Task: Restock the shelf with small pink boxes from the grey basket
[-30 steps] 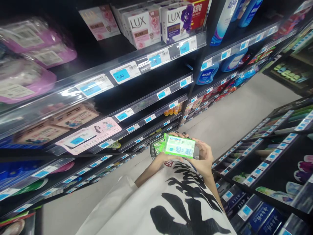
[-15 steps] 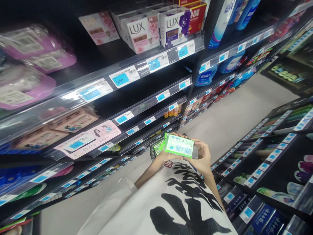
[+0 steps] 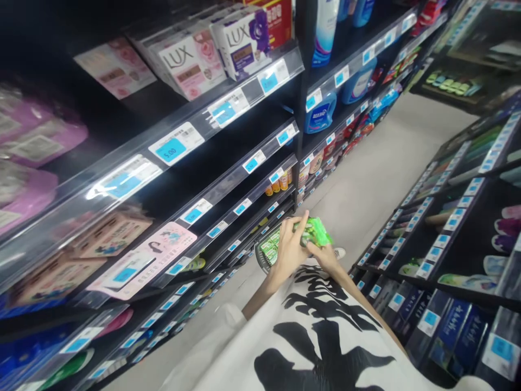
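Observation:
A bright green packet (image 3: 317,232) is held low in front of my body, over a dark wire basket (image 3: 260,260) that holds other green packs (image 3: 271,248). My left hand (image 3: 290,251) lies on top of the packet with its fingers curled over it. My right hand (image 3: 325,257) grips the packet from below and the near side; only part of that hand shows. The packet is tilted and partly hidden by my fingers.
Black store shelves with blue price tags line the left; LUX soap boxes (image 3: 191,62) sit on the top shelf and blue detergent bottles (image 3: 321,111) stand further along. A lower shelf rack (image 3: 448,228) runs on the right. The pale aisle floor (image 3: 378,179) stretches ahead.
The packet has gone from being held flat, face up, between both hands to lower down over the basket, with my left hand now on top. The view has swung to the right.

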Demonstrator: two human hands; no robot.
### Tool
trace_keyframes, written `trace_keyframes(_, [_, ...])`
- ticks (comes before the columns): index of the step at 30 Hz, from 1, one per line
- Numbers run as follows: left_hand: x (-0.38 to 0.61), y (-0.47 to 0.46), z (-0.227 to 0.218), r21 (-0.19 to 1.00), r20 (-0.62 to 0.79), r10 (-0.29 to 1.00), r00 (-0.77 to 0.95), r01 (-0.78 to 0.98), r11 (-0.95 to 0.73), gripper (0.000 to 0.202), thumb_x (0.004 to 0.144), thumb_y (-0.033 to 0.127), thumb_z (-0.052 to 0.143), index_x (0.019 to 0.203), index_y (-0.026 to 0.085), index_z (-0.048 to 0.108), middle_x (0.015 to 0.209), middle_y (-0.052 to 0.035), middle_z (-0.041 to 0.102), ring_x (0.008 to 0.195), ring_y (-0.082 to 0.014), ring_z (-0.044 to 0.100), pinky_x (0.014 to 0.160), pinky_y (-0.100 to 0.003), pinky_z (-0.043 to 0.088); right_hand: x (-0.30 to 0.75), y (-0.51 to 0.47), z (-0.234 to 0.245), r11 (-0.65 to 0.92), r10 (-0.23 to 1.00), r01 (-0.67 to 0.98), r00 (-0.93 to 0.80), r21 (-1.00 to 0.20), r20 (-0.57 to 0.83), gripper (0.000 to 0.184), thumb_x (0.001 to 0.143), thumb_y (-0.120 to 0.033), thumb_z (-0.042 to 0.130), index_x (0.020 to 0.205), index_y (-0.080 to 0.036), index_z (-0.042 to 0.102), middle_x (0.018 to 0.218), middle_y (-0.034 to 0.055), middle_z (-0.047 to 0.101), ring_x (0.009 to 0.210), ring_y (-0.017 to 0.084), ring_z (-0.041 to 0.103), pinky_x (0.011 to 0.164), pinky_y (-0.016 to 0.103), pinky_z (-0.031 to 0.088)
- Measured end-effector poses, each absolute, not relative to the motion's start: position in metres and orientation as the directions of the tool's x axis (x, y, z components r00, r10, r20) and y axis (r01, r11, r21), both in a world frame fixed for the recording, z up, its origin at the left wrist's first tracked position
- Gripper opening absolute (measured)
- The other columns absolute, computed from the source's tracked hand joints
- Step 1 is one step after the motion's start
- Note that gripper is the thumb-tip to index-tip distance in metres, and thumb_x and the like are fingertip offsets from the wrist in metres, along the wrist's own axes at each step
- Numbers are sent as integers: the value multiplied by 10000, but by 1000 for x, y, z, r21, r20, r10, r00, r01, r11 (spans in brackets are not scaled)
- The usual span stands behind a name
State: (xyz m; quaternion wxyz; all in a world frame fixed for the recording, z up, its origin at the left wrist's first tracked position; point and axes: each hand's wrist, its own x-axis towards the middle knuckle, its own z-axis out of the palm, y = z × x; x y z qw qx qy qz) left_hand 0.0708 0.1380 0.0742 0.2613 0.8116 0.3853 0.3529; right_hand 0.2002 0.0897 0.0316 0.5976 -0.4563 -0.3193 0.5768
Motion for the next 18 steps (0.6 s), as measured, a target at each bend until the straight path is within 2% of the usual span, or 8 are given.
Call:
trace_keyframes(3, [75,140,82,603,366,711,600,429,-672,976,891,238,705,1665,305,113,1343,-116,589,1184,-295,548,1046,-473,493,194,90,37,-61,928,-568,272,-821,-257,740,723,-600,831,1354,-268,631,1235,72,746,1287,343,630,1153,523,480])
trace_keyframes(5, [76,142,87,583,341,656,673,396,-709,996,894,282,718,1665,308,88,1401,-118,570,1230,-301,550,1064,-475,493,195,89,44,-36,905,-633,308,-774,-295,705,712,-574,824,1321,-265,647,1193,65,760,1283,349,632,1125,528,505])
trace_keyframes(8, [74,143,91,572,308,623,719,384,-725,922,908,297,711,1651,317,165,1446,-113,549,1278,-295,555,1081,-460,496,199,88,53,-9,888,-668,337,-744,-314,667,690,-537,817,1274,-254,664,1155,60,773,1261,355,645,1091,533,528])
trace_keyframes(12, [71,140,93,550,333,632,700,400,-733,808,899,309,728,1599,310,324,1353,-108,603,1223,-287,599,1060,-442,516,198,87,53,13,886,-688,345,-726,-311,642,675,-525,814,1233,-240,675,1098,63,787,1212,359,674,1063,537,543])
trace_keyframes(15, [64,141,93,609,306,658,688,389,-691,808,839,348,804,1548,310,417,1329,-104,619,1223,-292,606,1079,-451,514,195,87,54,22,891,-703,336,-711,-304,628,678,-531,816,1219,-241,685,1062,64,794,1180,361,693,1040,535,559])
trace_keyframes(18, [54,148,89,762,194,733,652,370,-531,738,826,407,822,1483,301,503,1369,-104,607,1288,-297,581,1115,-471,507,198,85,55,45,915,-721,308,-692,-262,635,721,-538,799,1272,-249,678,1120,68,788,1192,359,692,1035,538,566])
